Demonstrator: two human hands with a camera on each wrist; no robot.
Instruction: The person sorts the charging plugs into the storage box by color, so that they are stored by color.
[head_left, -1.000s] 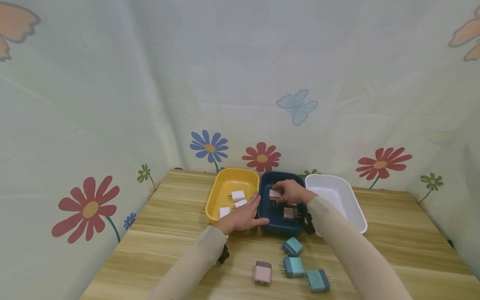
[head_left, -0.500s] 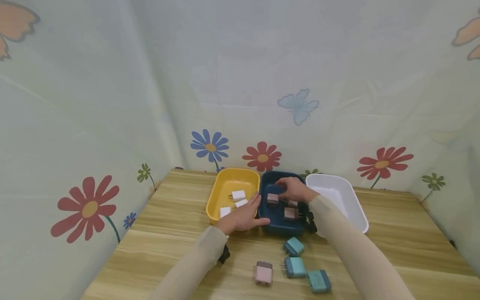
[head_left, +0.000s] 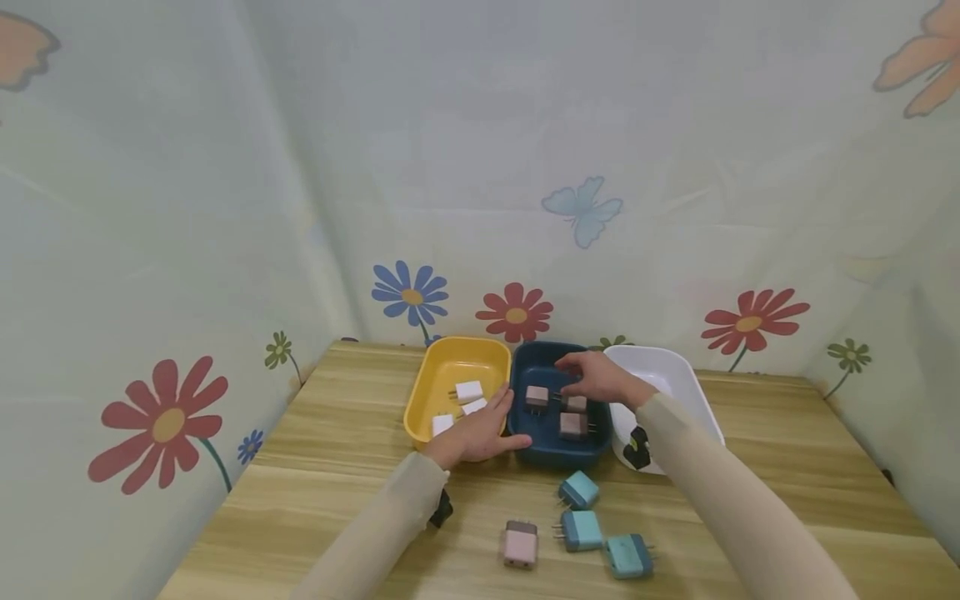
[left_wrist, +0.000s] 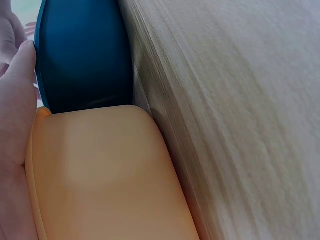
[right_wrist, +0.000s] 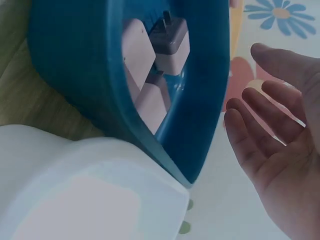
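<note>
My left hand (head_left: pixel 480 432) lies with straight fingers across the adjoining rims of the yellow bin (head_left: pixel 417 385) and the navy bin (head_left: pixel 558 458). In the left wrist view its thumb (left_wrist: pixel 24 62) touches the navy rim. Over the navy bin hovers my right hand (head_left: pixel 600 379), holding nothing; the right wrist view shows its fingers (right_wrist: pixel 250 135) spread and slightly bent. Three pink plug chargers sit inside that bin: one at left (head_left: pixel 536 396), another charger (head_left: pixel 574 404) near the right hand, and a third charger (head_left: pixel 573 427) toward the front.
White chargers (head_left: pixel 469 391) lie in the yellow bin. At right stands a white bin (head_left: pixel 693 400), partly behind the right forearm. On the wooden table (head_left: pixel 300 483) in front are a pink charger (head_left: pixel 521 545) and three teal chargers (head_left: pixel 582 531). A printed curtain (head_left: pixel 465 167) hangs behind.
My right hand has let go of a pink charger in the navy bin and risen off it, shifting slightly right. The left hand has kept its place on the rims.
</note>
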